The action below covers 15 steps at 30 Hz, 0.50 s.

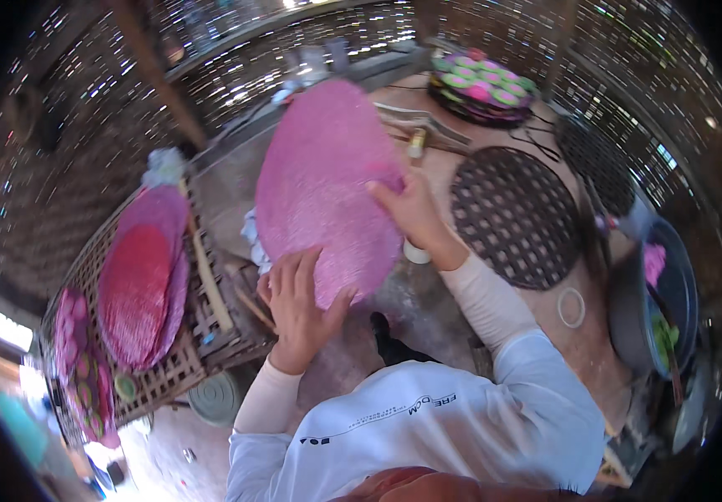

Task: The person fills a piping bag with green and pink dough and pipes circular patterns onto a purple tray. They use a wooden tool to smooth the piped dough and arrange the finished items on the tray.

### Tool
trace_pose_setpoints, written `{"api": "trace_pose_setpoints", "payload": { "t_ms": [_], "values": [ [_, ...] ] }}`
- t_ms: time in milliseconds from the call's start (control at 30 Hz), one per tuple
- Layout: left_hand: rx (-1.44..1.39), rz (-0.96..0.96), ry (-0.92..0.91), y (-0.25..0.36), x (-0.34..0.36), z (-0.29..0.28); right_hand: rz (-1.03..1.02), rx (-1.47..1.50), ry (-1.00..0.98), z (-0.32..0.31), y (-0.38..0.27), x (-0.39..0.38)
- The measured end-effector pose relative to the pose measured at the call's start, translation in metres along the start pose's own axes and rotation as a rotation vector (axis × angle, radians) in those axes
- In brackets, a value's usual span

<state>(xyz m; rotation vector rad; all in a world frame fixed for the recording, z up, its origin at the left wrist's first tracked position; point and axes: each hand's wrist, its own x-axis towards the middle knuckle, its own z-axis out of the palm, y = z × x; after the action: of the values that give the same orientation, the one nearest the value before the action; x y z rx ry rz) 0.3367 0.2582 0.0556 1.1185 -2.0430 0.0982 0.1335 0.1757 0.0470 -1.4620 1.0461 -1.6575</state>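
Both hands hold one pink round sheet

Left hand (298, 301) and right hand (407, 209) grip the pink sheet (323, 180), fingers closed on its edge; more sheets (139, 284) already lie on the bamboo rack (202, 335).

1. Torso: a loose white long-sleeved top with a line of small dark print running across it.
2. Forearms: snug cream under-sleeves emerge from the wider white sleeves and reach down to the wrists.
3. Left hand (298, 301) and right hand (411, 209): bare, no gloves.
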Motion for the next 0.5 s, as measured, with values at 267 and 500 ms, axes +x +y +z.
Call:
{"api": "trace_pose_setpoints", "payload": {
  "t_ms": [267, 500],
  "values": [
    [-0.276, -0.097, -0.142, 0.003, 0.012, 0.067, 0.262, 0.033, 0.628, -0.251, -0.015, -0.069],
    [-0.438, -0.122, -0.237, 0.012, 0.056, 0.152, 0.358, -0.315, 0.718, -0.347, 0.056, -0.12]
  ]
}}
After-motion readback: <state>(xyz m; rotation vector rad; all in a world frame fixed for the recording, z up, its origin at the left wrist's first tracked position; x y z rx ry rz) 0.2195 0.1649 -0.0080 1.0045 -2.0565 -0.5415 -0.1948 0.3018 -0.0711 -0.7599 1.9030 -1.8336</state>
